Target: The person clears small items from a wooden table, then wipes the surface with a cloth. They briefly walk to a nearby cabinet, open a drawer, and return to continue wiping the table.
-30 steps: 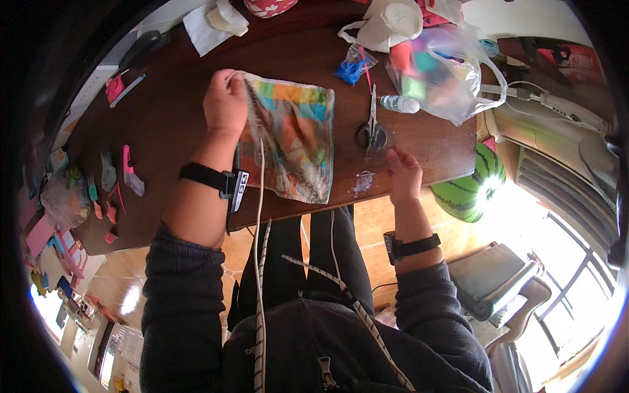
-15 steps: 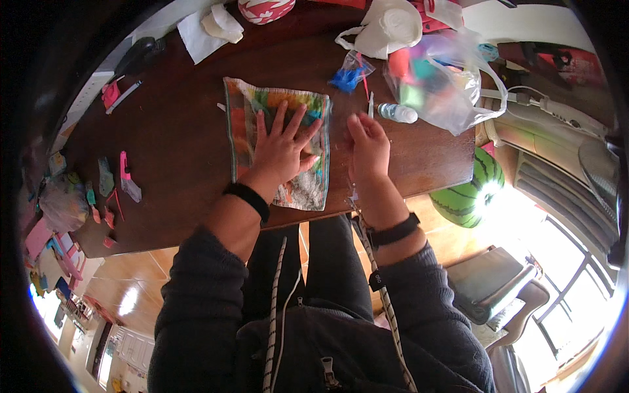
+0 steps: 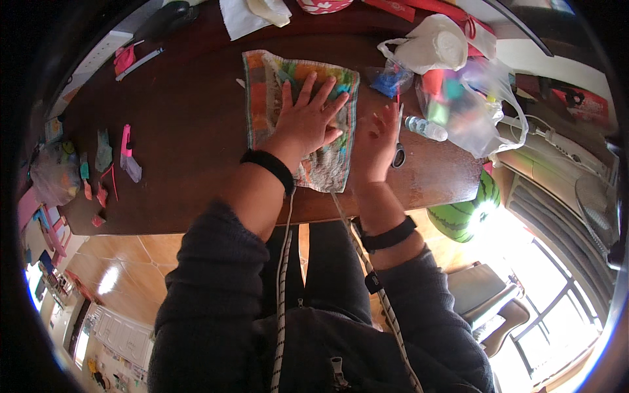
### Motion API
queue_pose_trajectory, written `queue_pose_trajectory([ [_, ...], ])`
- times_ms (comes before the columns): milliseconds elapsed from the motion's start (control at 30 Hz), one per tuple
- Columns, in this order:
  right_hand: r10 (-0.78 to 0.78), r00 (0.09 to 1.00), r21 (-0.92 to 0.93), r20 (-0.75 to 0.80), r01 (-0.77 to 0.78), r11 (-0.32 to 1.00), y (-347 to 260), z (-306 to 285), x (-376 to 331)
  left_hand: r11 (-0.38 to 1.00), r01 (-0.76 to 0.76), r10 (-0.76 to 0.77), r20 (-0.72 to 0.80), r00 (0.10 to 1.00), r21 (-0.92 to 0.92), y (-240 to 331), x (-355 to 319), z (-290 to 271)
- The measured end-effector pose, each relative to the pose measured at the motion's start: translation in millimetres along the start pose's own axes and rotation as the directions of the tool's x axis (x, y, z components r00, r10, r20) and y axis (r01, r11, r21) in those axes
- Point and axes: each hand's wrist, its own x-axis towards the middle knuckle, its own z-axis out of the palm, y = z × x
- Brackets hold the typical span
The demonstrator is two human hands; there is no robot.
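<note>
A small multicoloured towel [image 3: 259, 108], with orange, green and grey-brown patches, lies on the dark wooden table. My left hand [image 3: 306, 121] presses flat on it with fingers spread. Just right of the towel, my right hand [image 3: 375, 147] is held on edge over the table, its fingers raised and loosely apart, with nothing seen in them. Beside its outer edge is what looks like a pair of scissors [image 3: 399, 156]; a dark finger ring and a thin blade show, and the hand covers the rest. A small clear bottle [image 3: 426, 128] lies right of the scissors.
A clear plastic bag of colourful things [image 3: 452, 98], a white paper roll [image 3: 439, 42] and a small bag with blue contents [image 3: 391, 80] sit at the far right. At left are a filled plastic bag [image 3: 57, 173] and a pink-handled tool [image 3: 126, 141]. A watermelon-patterned ball [image 3: 452, 219] is beyond the table edge.
My right hand has loosened from a pinch into raised, parted fingers, and the scissors' ring now shows beside it. My left hand stays flat on the towel. The whole view has shifted.
</note>
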Motion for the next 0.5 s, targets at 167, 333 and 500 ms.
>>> queue_pose_trajectory([
  [167,-0.317,0.888,-0.41,0.332,0.439,0.8,4.8,54.6,-42.8,0.965,0.059,-0.122,-0.237,0.964,-0.257,-33.4,-46.5,-25.7],
  [333,-0.196,0.97,-0.698,0.147,0.242,0.674,0.9,106.4,-31.4,0.831,0.354,-0.442,-0.121,0.889,-0.43,-52.6,-171.5,-49.3],
  [500,-0.213,0.972,-0.795,0.096,0.204,0.572,-11.8,133.9,2.6,0.797,0.345,-0.456,-0.119,0.882,-0.496,-70.8,-275.5,-42.6],
])
